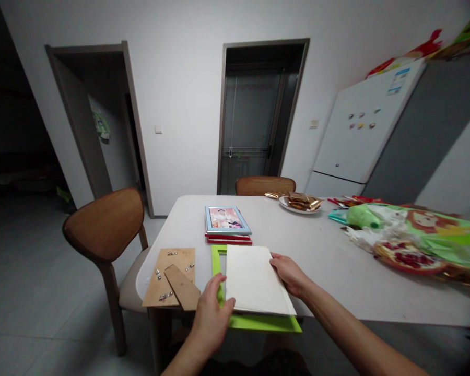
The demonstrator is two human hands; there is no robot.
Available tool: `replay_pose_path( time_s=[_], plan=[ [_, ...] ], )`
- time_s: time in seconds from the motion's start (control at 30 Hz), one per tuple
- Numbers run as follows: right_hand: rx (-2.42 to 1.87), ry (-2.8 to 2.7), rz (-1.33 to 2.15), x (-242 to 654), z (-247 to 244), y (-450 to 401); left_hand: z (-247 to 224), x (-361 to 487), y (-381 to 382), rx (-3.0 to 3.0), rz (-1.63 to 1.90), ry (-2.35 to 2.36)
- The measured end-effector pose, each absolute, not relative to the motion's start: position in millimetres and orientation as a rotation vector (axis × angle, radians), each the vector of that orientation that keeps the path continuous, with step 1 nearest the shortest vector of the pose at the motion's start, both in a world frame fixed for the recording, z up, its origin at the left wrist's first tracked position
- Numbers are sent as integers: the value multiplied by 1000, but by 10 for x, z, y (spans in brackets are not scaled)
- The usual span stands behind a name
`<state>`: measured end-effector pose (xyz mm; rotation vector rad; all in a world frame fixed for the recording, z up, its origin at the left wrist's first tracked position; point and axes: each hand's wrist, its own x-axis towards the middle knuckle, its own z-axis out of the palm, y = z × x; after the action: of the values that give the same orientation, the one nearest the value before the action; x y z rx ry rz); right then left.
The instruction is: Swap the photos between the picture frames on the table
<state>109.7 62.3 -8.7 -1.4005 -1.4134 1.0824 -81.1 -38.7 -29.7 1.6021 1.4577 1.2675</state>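
A stack of white sheets (254, 279) lies slightly askew over a lime-green picture frame (266, 322), whose near edge juts past the table edge. My left hand (212, 308) is curled round the frame's left side, its thumb touching the lower left of the sheets. On the other side, my right hand (289, 274) pinches the right edge of the sheets; some fingers are hidden beneath. To the left rests a brown backing board (168, 261) with metal clips and a stand leg (183, 286). Beyond the green frame, a light-blue picture frame (227, 220) tops red frames (229, 239).
The white table (321, 250) carries a plate of gold-wrapped packets (300, 202) at the back. Plastic bags (426, 224) and a dish of red-coloured pieces (409, 258) crowd its right side. Wooden chairs stand left (105, 224) and behind (265, 185).
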Motion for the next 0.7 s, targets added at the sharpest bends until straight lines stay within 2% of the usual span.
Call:
replay_pose_path(
  time_s=[0.17,0.7],
  plan=[
    [-1439,-1489,1203,955,-139,670,-431,-726,-474,2012,1051,1500],
    [-1619,-1613,730,914,-318,876,-320,-726,-507,2111,767,1593]
  ],
)
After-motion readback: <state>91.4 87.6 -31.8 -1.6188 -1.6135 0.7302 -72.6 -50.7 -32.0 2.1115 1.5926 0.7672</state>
